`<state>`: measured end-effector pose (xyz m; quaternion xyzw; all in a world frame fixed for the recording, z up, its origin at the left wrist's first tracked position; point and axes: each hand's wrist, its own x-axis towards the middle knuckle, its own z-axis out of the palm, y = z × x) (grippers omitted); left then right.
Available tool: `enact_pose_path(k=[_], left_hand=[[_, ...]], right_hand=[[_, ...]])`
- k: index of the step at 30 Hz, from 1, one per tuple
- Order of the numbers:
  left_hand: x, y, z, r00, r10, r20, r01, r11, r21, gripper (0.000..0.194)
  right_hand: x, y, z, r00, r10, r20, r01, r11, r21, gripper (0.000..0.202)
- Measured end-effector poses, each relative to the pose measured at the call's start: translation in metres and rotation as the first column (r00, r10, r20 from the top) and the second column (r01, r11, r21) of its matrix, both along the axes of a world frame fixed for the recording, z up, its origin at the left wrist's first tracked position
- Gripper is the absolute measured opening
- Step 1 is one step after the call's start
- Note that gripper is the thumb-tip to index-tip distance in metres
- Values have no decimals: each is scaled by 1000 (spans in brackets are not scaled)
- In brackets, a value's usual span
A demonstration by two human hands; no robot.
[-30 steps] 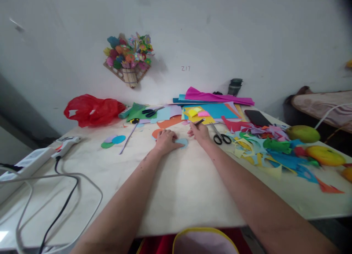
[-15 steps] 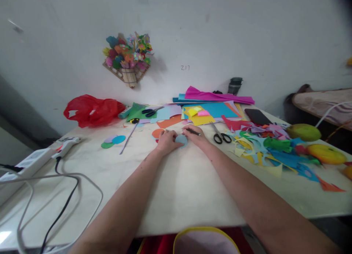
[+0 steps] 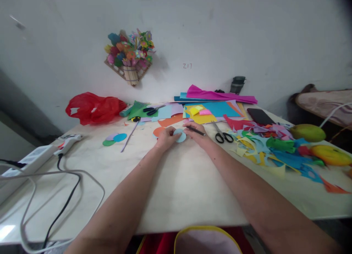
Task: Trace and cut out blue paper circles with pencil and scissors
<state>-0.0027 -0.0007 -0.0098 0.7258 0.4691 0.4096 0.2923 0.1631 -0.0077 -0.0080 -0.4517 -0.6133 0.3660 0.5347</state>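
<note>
Right hand [image 3: 200, 138] has come closer to the light blue paper circle [image 3: 180, 136] since one second ago, and the left thumb has moved up to its left edge. That circle sits between both hands, over the table [image 3: 178, 188]. Left hand [image 3: 165, 139] has its thumb and fingers pinched together on the circle. Right fingers hold a dark pen [image 3: 197, 131] and are at the other edge; I can't tell if they squeeze it. It looks very light, thin and easy to crease, so its rim is best held softly.
</note>
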Motion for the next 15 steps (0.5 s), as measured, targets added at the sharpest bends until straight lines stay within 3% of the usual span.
enact_pose_path(k=[3, 8, 15], left_hand=[[1, -1, -2, 982, -67, 178, 91, 987, -129, 29], [0, -1, -4, 953, -149, 262, 214, 947, -238, 29], [-2, -8, 3, 894, -186, 408, 344, 869, -356, 33]], right_hand=[[1, 1, 0, 998, 45, 44, -48, 996, 78, 27], [2, 4, -2, 990, 70, 122, -98, 966, 241, 21], [-4, 0, 5, 993, -76, -91, 79, 996, 34, 30]])
